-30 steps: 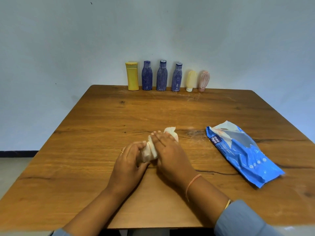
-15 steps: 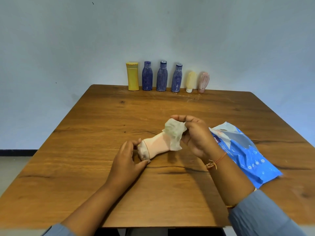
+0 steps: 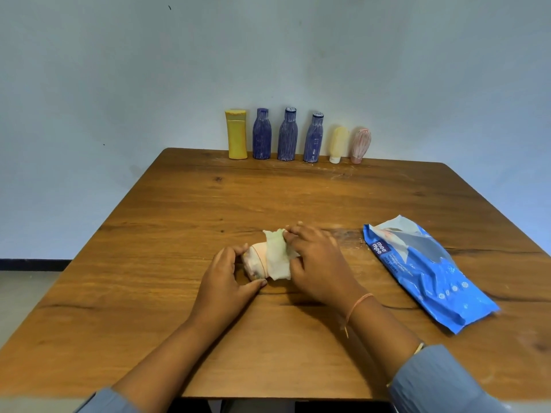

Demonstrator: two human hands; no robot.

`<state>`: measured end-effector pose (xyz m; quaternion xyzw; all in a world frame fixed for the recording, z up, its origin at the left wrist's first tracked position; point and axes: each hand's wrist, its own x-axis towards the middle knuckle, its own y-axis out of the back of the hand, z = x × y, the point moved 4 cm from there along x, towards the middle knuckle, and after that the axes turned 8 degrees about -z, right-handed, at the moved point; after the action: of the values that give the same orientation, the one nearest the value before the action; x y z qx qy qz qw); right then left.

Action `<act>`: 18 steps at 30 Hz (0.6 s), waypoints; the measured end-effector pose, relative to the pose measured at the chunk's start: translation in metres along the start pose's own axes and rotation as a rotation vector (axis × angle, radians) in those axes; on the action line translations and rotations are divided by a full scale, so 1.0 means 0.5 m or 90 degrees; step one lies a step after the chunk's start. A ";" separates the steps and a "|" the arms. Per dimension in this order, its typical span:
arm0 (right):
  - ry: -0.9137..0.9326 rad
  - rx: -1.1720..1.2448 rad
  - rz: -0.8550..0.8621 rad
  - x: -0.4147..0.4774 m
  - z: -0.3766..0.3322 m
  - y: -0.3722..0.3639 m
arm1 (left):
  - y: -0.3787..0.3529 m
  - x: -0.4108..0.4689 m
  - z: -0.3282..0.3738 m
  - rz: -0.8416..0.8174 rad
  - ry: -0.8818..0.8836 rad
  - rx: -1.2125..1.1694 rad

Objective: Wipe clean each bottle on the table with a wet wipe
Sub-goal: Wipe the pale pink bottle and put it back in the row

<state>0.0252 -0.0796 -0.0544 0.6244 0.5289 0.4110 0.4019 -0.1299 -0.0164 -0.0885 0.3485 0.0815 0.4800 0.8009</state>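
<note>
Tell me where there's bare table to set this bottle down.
Widest bare patch: the band between the row of bottles at the far edge and the left hand and right hand. Also free: the table left of the left hand. Crowded: the middle, where the hands hold the peach bottle and wet wipe, and the right, under the wipes pack.

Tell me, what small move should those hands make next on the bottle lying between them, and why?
Probably the right hand should slide the wet wipe along the peach bottle toward the left hand, which grips its end. The wipe is wrapped over the bottle's middle, while the exposed end beside the left hand looks smudged.
</note>
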 end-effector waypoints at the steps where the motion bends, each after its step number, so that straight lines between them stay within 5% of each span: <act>1: -0.004 0.039 0.000 -0.006 0.000 0.002 | 0.000 0.000 0.000 0.000 0.000 0.001; 4: 0.021 0.108 -0.007 -0.022 -0.005 -0.005 | 0.000 0.001 0.000 -0.001 0.000 -0.001; 9: 0.072 -0.068 -0.058 -0.006 -0.024 -0.050 | 0.000 0.001 0.000 -0.002 0.008 -0.018; 18: 0.190 -0.030 -0.035 0.006 -0.059 -0.075 | 0.000 0.003 -0.005 -0.010 0.026 -0.052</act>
<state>-0.0146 -0.0704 -0.0796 0.5319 0.5901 0.5003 0.3443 -0.1305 -0.0139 -0.0902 0.3050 0.0807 0.4834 0.8166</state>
